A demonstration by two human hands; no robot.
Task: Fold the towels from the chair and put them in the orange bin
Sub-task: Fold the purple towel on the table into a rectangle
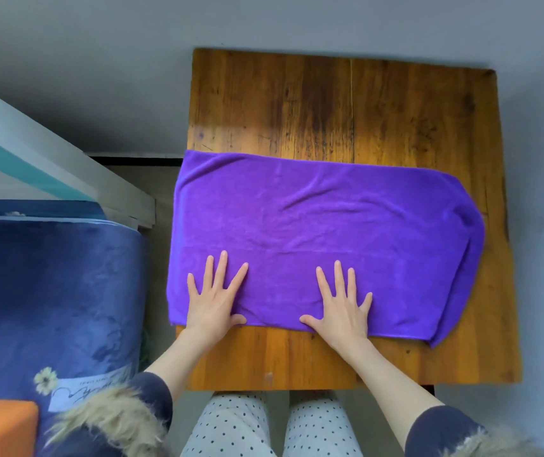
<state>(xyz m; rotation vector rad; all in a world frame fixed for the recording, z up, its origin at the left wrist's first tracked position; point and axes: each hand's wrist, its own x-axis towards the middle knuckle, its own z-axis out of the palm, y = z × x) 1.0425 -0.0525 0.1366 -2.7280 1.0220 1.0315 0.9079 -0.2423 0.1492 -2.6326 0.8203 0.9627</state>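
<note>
A purple towel [323,225] lies spread across the wooden table [346,103], folded over along its length, with its right end creased at a slant. My left hand [214,298] lies flat on the towel's near left part, fingers straight and spread. My right hand [343,305] lies flat on the near middle, fingers spread the same way. Both palms sit at the towel's near edge. An orange surface [0,427] shows at the bottom left corner; it may be the bin.
A bed with a dark blue blanket [52,301] stands close on the left, with a white frame [66,166] behind it. Grey wall backs the table. My legs in dotted trousers [273,427] are at the table's near edge.
</note>
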